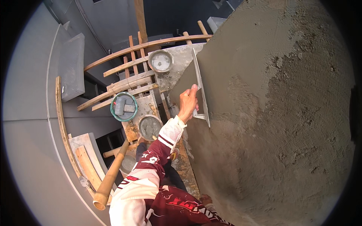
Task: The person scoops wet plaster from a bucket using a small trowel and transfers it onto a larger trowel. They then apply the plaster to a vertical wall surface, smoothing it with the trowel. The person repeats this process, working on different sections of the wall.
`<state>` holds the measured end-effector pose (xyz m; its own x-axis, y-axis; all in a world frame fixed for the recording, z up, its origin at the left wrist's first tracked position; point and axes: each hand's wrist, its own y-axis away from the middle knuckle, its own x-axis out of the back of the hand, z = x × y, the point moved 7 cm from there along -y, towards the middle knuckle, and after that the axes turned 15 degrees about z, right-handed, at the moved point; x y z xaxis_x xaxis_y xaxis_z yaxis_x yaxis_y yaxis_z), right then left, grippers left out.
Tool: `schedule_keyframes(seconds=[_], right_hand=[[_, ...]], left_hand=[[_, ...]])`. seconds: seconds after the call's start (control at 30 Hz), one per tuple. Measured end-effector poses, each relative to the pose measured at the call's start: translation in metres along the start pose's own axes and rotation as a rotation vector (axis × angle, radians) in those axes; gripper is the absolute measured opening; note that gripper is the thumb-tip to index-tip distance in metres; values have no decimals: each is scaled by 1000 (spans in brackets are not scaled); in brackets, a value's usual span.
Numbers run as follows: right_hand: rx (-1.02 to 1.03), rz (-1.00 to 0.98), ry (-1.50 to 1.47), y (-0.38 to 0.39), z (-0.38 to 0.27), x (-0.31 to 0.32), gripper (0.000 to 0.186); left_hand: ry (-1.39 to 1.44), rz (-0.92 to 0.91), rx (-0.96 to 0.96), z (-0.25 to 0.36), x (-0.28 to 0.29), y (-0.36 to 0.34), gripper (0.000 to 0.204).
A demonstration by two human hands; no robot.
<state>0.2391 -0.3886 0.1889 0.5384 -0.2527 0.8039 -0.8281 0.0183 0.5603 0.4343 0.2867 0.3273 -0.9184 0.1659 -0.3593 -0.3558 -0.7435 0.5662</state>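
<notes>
My left hand (188, 103) is closed around the handle of a long plastering trowel (197, 71). The trowel's thin blade lies along the wet grey mortar wall (241, 75) on my right, its face turned to the plaster. That wall is smoother near the trowel and rough, darker and pitted farther right. Low in the view, my right hand (206, 199) shows only as a small patch beside my shirt, close to the wall's lower part. Its fingers cannot be made out.
On the splattered scaffold planks stand a pale bucket (161, 61) with cloudy liquid, a green-rimmed bucket (135, 113) holding tools, and a mortar bucket (150, 127). Wooden rails (124, 84) edge the far left side. A thick bamboo pole (111, 175) slants beside my left arm.
</notes>
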Motion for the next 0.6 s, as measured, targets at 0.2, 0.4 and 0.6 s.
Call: schedule_keyframes(seconds=[0.2, 0.4, 0.6], right_hand=[[99, -14, -155, -40, -46, -14, 26], [103, -33, -361, -44, -118, -8, 24], [51, -136, -290, -22, -86, -23, 29]], left_hand=[[-31, -182, -288, 88, -42, 98, 47], [-20, -404, -412, 101, -40, 177, 45], [26, 77, 100, -51, 76, 26, 46]])
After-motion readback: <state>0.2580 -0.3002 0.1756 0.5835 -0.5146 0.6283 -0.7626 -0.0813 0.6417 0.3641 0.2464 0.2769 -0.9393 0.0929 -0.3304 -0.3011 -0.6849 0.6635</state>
